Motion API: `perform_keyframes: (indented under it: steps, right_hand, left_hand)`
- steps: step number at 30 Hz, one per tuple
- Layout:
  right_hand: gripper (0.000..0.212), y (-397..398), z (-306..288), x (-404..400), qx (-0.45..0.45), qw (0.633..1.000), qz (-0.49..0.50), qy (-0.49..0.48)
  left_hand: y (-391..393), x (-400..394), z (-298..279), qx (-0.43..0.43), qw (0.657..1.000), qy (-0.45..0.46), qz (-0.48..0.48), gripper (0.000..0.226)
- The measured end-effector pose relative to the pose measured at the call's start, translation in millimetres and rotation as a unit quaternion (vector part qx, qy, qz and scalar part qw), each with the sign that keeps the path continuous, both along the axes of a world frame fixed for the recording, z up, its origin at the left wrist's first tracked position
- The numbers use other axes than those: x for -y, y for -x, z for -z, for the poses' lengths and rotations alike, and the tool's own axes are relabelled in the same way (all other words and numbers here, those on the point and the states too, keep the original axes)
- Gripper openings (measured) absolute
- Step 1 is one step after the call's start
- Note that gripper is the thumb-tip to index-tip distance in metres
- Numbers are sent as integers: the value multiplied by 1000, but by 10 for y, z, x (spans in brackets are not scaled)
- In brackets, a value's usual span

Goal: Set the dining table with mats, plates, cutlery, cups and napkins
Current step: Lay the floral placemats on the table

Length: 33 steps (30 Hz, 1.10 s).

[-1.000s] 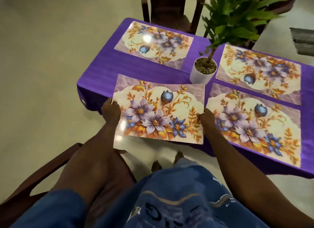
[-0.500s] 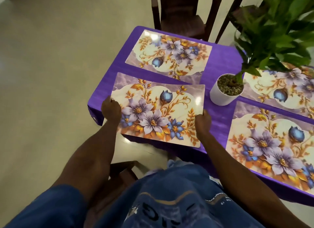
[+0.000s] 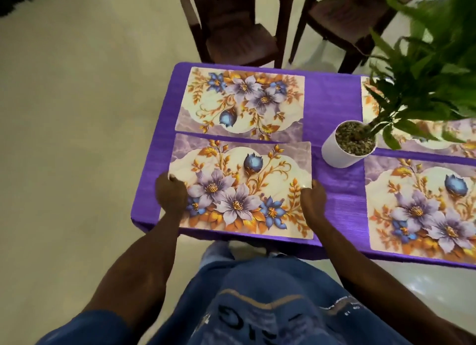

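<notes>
A: Holding the fourth mat by its two short edges, the left hand and the right hand were curled round the sheet, thumbs on top; the fingers underneath were hidden. Where did the mat lie?

B: It lay on the purple surface, to the left of the white plant pot and just nearer the person than the far-left mat. A narrow strip of purple separated the two. Its near edge ran close to the near rim of the surface. Whether it was fully flat could not be told.

A: And the others?

B: A third mat lay to the right of the pot on the near side; another lay beyond the pot on the right, largely covered by leaves. Two dark chairs stood past the far edge.

A: Which step was this?

B: Judging from the layout, mat-laying, at its last piece. No plates, cutlery, cups or napkins were visible, so most of the task remained.

A: What did the next move call for?

B: Probably squaring the mat to its neighbour, pressing it flat, and letting both hands go without dragging it, then fetching plates.
</notes>
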State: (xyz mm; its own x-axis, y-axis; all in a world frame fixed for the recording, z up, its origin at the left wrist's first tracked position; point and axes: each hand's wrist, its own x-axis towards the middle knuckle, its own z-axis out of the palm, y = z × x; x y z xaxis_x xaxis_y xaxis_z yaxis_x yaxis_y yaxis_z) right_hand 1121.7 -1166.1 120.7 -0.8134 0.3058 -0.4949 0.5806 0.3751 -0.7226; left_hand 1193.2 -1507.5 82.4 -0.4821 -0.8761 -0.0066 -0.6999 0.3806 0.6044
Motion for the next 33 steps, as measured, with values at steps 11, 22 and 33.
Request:
perform_keyframes:
  steps: [11, 22, 33]
  right_hand:
    - [34, -118, -68, 355, -17, 990, 66, -120]
    - [33, -114, 67, 355, -19, 971, 18, -237]
    - [42, -179, 128, 249, -22, 954, -62, -293]
  left_hand:
    - [78, 400, 213, 55, 988, 39, 140, 28]
    - [-11, 466, 275, 50, 978, 70, 190, 23]
    - [21, 399, 169, 66, 982, 57, 165, 21]
